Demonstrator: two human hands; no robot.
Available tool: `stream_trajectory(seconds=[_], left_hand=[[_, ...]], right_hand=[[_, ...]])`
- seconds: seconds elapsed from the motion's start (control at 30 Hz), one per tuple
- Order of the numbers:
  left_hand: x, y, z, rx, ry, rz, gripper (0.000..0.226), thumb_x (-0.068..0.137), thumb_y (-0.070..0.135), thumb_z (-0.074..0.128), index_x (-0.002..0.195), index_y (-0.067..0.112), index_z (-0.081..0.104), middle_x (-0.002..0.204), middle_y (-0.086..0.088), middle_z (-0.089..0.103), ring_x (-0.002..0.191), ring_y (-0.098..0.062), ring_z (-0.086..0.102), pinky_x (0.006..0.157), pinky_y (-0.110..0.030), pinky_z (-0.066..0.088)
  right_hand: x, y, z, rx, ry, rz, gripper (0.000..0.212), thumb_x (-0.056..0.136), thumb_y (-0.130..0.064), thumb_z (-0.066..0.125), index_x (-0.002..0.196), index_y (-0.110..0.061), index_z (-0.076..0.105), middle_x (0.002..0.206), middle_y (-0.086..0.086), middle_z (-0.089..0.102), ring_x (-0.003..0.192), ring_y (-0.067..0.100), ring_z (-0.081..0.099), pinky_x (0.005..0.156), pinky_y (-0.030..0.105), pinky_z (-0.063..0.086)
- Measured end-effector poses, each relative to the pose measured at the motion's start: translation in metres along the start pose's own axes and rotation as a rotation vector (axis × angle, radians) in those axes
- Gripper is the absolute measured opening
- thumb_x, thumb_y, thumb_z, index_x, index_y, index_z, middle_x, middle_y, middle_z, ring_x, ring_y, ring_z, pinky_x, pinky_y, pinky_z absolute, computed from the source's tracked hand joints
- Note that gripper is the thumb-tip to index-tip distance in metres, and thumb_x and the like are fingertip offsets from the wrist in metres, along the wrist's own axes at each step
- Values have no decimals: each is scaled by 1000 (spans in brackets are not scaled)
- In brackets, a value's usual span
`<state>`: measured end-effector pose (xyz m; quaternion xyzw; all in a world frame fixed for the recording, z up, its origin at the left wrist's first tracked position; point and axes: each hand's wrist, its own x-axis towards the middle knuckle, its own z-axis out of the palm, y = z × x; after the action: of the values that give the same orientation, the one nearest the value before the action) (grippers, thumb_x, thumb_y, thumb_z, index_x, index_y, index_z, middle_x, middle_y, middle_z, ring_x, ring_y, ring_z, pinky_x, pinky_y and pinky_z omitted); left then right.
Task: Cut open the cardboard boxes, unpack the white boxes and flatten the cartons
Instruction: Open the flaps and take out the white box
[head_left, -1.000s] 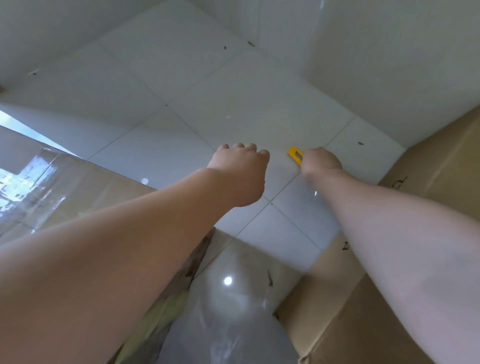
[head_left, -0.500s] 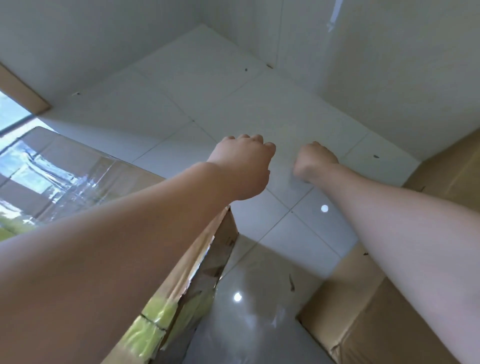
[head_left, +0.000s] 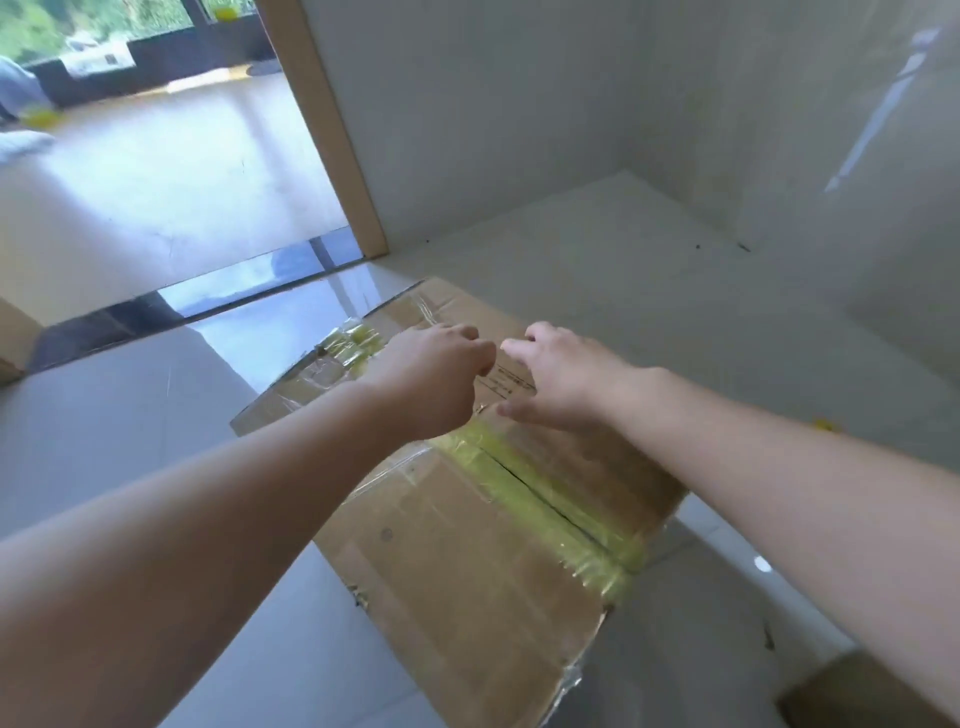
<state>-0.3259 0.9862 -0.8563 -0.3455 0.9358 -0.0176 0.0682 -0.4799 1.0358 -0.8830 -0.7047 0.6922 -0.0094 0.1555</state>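
A brown cardboard carton (head_left: 467, 561) lies on the tiled floor in front of me. Yellow-green tape (head_left: 550, 504) runs down its top seam, with a dark slit along the middle, and clear tape covers its edges. Both hands hover over the far half of the carton's top. My left hand (head_left: 436, 374) has its fingers loosely curled, and I see nothing in it. My right hand (head_left: 556, 379) is spread, fingers pointing left, close above a printed label. A small yellow object (head_left: 826, 426) shows on the floor just beyond my right forearm.
Another carton's corner (head_left: 862, 696) sits at the bottom right. A wooden door frame (head_left: 332, 135) and an open doorway lie ahead on the left. White walls meet in a corner at the right. A further cardboard edge (head_left: 10, 338) is at the far left.
The view has swung from the floor corner onto the taped carton. The yellow cutter seen at my right hand a second ago is gone from it, and that hand's fingers have spread.
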Motion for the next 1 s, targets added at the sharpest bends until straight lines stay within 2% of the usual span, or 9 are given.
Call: stream_trajectory(seconds=[0.07, 0.23, 0.47, 0.57, 0.63, 0.7, 0.87, 0.93, 1.0], left_hand=[[-17, -13, 11, -33, -25, 4, 35, 81, 11, 47, 110, 29, 55, 113, 9, 55, 107, -17, 52, 70, -31, 43], [-37, -26, 27, -38, -53, 86, 38, 82, 8, 44, 110, 30, 57, 112, 8, 54, 101, -17, 53, 67, -26, 30], [-44, -29, 34, -54, -53, 130, 43, 78, 7, 45, 115, 28, 55, 112, 6, 54, 101, -18, 52, 71, -26, 36], [-45, -28, 35, -61, -60, 129, 44, 78, 7, 44, 115, 28, 56, 112, 6, 54, 99, -18, 53, 75, -30, 43], [-46, -29, 35, -71, -64, 118, 43, 77, 6, 44, 113, 26, 58, 111, 6, 55, 95, -19, 54, 73, -33, 47], [-46, -30, 34, -79, -60, 117, 41, 77, 6, 45, 111, 24, 60, 110, 5, 56, 94, -20, 55, 71, -34, 48], [-46, -35, 32, -80, 46, 91, 39, 81, 11, 45, 112, 27, 62, 110, 9, 59, 100, -18, 57, 75, -35, 50], [-45, -38, 33, -83, 133, 85, 39, 80, 11, 44, 109, 27, 64, 108, 9, 61, 101, -17, 57, 71, -31, 48], [-45, -39, 36, -102, 184, 93, 37, 80, 10, 45, 107, 24, 66, 103, 6, 62, 98, -19, 57, 64, -27, 40]], right_hand=[[-5, -20, 8, -85, -32, -62, 68, 82, -55, 56, 139, -23, 36, 138, 12, 37, 129, 30, 37, 102, 42, 39], [-18, -35, 13, -161, -92, -100, 67, 77, -45, 60, 136, -22, 38, 137, 11, 36, 127, 29, 38, 101, 44, 40], [-20, -42, 12, -164, -131, -73, 62, 77, -42, 63, 132, -23, 41, 133, 9, 38, 123, 28, 41, 97, 42, 42], [-20, -48, 14, -202, -99, -72, 45, 79, -35, 63, 117, -19, 45, 122, 9, 41, 115, 28, 45, 86, 38, 41], [-22, -53, 16, -244, -80, -85, 38, 80, -31, 61, 111, -19, 43, 122, 10, 41, 114, 29, 45, 84, 38, 40], [-24, -58, 18, -290, -69, -107, 41, 80, -29, 59, 117, -19, 42, 124, 10, 40, 116, 30, 44, 87, 40, 40], [-28, -69, 6, -294, -38, -148, 50, 77, -24, 55, 125, -19, 43, 130, 10, 40, 117, 30, 46, 89, 40, 43], [-31, -69, -13, -209, -24, -146, 46, 79, -20, 51, 125, -20, 44, 125, 8, 43, 111, 30, 52, 81, 36, 44], [-33, -65, -34, -169, 30, -141, 48, 81, -16, 48, 128, -19, 43, 124, 7, 45, 106, 30, 56, 80, 36, 48]])
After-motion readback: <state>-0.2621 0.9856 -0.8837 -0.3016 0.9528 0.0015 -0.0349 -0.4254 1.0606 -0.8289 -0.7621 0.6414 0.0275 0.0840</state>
